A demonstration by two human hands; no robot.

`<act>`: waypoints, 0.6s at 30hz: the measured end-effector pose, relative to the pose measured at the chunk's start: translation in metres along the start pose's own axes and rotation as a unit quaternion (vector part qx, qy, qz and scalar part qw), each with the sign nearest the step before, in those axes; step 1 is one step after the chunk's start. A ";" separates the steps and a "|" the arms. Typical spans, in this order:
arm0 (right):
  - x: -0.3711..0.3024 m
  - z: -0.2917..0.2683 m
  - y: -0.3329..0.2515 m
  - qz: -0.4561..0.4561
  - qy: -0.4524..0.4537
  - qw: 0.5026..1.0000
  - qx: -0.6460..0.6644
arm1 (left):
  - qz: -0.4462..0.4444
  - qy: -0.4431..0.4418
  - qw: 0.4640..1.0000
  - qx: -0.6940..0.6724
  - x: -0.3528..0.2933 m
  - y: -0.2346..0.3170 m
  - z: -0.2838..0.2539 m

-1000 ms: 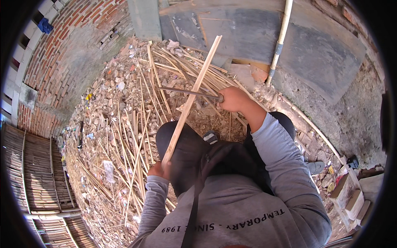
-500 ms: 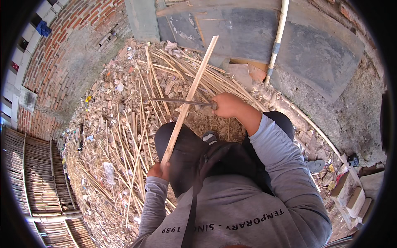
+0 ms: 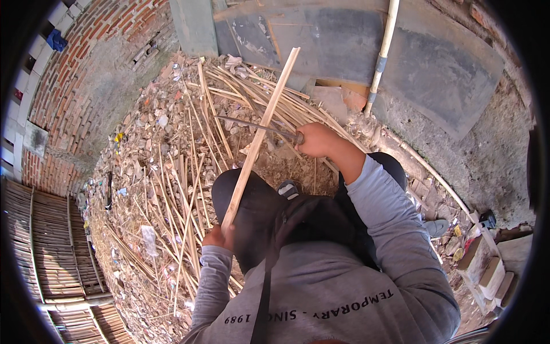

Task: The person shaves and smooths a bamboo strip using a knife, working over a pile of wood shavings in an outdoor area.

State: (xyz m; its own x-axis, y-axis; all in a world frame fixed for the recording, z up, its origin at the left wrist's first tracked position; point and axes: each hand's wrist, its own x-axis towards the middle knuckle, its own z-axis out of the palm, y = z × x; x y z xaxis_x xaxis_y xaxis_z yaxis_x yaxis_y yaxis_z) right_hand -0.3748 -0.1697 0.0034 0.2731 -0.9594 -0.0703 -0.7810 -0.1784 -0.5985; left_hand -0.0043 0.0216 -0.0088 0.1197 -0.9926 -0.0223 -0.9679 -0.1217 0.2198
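A long, pale bamboo strip (image 3: 256, 150) slants up and away across my left thigh. My left hand (image 3: 219, 236) is closed around its near end. In my right hand (image 3: 317, 139) is the handle of a long, thin-bladed knife (image 3: 252, 124), the fingers wrapped round it. The blade points left and crosses the strip a little beyond my knee. Whether its edge bites into the strip I cannot tell.
Many split strips (image 3: 286, 109) lie piled beyond my knees, and more loose strips (image 3: 183, 212) are scattered to the left on rubble. Dark panels (image 3: 326, 43) and a pale pole (image 3: 381, 63) stand ahead. A brick wall (image 3: 103, 74) rises at the far left, near a slatted bamboo panel (image 3: 51, 241).
The knife has tilted, its tip swinging up and away, and my right hand has shifted slightly. My left hand keeps its grip on the strip, which has hardly moved.
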 end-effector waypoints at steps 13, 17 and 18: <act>-0.005 -0.025 -0.016 0.032 -0.017 0.997 -0.075 | -0.025 -0.035 0.999 0.028 0.001 0.002 -0.004; -0.009 -0.013 -0.027 -0.059 -0.088 0.993 -0.058 | 0.007 -0.010 1.000 0.006 -0.002 -0.003 -0.004; -0.005 -0.015 -0.020 -0.075 -0.113 0.990 -0.033 | 0.006 -0.008 1.000 -0.006 0.000 -0.001 -0.003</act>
State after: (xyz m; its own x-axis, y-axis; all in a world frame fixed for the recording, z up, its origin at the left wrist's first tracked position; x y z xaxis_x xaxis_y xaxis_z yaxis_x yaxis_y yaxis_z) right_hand -0.3691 -0.1642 0.0281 0.5006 -0.8497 -0.1656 -0.7552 -0.3352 -0.5633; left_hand -0.0025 0.0219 -0.0063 0.1047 -0.9939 -0.0357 -0.9664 -0.1102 0.2322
